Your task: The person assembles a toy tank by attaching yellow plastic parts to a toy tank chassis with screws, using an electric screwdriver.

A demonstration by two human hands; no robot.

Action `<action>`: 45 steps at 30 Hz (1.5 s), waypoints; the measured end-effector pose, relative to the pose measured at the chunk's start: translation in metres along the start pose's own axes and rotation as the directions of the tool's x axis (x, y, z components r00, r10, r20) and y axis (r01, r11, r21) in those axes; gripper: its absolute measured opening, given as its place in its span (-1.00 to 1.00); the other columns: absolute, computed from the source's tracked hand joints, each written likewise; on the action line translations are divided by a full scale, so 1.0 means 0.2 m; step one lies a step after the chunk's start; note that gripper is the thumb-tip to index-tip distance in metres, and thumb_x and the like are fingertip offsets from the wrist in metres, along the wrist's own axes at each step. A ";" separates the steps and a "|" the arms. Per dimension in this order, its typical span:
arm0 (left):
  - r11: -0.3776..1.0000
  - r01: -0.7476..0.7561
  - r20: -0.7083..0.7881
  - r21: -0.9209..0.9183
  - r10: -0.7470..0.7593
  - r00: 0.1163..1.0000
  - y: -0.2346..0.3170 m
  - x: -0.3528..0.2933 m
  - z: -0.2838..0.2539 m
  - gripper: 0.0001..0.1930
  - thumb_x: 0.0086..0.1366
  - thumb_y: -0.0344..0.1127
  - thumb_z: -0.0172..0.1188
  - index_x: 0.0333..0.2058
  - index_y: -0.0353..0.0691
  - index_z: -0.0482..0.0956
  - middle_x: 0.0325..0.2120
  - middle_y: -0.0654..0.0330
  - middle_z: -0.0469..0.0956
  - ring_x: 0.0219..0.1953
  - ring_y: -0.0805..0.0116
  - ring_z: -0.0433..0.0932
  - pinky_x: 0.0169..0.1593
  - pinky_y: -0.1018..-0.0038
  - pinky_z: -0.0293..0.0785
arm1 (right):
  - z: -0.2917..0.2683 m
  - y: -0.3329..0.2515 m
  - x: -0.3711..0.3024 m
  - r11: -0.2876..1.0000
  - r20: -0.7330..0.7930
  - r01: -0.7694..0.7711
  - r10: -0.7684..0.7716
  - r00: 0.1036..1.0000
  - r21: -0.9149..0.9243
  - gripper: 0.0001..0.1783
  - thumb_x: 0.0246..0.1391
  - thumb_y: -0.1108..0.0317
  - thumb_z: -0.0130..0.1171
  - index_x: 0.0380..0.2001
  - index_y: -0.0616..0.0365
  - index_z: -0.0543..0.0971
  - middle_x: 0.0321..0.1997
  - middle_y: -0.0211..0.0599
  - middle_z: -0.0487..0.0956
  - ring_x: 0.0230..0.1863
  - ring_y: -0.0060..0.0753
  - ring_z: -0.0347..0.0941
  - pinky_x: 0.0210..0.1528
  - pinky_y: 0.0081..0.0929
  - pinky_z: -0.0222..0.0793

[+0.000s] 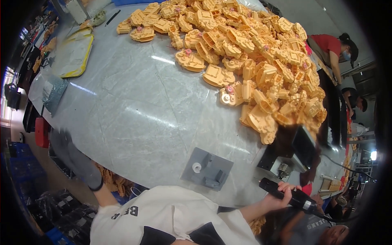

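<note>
My right hand (pixel 281 197), bare, is wrapped round a black electric screwdriver (pixel 288 195) at the lower right. Its thin bit points left, toward a grey fixture block (pixel 207 168) at the table's near edge. The block has raised supports and a white round piece on it. My left hand (pixel 75 157), in a grey glove, reaches out past the table's left edge beside a red box (pixel 41 132). It is blurred, but its fingers look stretched out and I see nothing in them.
A large heap of yellow-orange plastic housings (pixel 253 53) covers the table's far right. A dark device with a screen (pixel 304 145) stands near the screwdriver. At the left lie a yellow-edged tray (pixel 77 55) and a plastic bag (pixel 55 92). Other people work at the right.
</note>
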State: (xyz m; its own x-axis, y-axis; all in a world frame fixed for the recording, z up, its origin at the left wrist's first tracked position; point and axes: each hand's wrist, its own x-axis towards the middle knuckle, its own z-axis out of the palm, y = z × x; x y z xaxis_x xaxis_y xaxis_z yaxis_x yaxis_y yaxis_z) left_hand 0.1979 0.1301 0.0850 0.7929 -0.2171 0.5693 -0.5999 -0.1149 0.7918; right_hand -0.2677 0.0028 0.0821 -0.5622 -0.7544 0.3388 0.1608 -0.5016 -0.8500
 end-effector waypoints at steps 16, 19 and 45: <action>0.574 -0.813 0.924 -0.091 0.353 0.146 0.82 -0.26 2.05 -0.30 -0.09 0.41 0.02 -0.11 0.03 0.53 0.26 0.10 0.00 0.28 -0.06 -0.09 0.19 -0.23 -0.26 | -0.06 -0.15 -0.09 0.996 -0.114 0.058 -0.065 0.991 -0.068 -0.51 -0.20 0.46 -0.02 -0.08 0.19 0.24 -0.68 -0.42 0.26 -0.69 -0.54 0.18 -0.46 -0.55 0.19; 0.523 -0.844 0.904 -0.119 0.408 0.126 0.72 -0.23 1.97 -0.41 -0.10 0.28 0.09 -0.19 -0.01 0.55 0.22 0.13 0.08 0.25 -0.04 -0.01 0.18 -0.17 -0.14 | -0.06 -0.18 -0.12 0.997 -0.210 -0.012 -0.004 0.978 -0.078 -0.52 -0.18 0.48 -0.02 -0.08 0.17 0.24 -0.63 -0.43 0.28 -0.65 -0.55 0.21 -0.42 -0.54 0.20; 0.292 -0.609 0.585 -0.738 0.727 -0.360 1.19 -0.83 1.68 -0.25 -0.24 0.22 0.27 -0.04 -0.03 0.42 0.06 -0.02 0.24 0.11 -0.06 0.18 0.21 0.01 -0.07 | -0.03 -0.03 -0.11 0.969 -0.068 -0.134 0.151 0.986 0.208 -0.55 -0.25 0.58 0.08 -0.19 0.17 0.26 -0.66 -0.36 0.33 -0.66 -0.46 0.31 -0.48 -0.48 0.29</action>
State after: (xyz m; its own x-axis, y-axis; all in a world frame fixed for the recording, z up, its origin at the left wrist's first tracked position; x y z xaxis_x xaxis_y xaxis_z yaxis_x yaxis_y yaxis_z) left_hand -0.1127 -0.1868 0.1043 -0.7838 -0.5722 0.2413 -0.5792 0.8137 0.0483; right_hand -0.2612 0.0238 0.0774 -0.5858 -0.7906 0.1785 0.3995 -0.4732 -0.7851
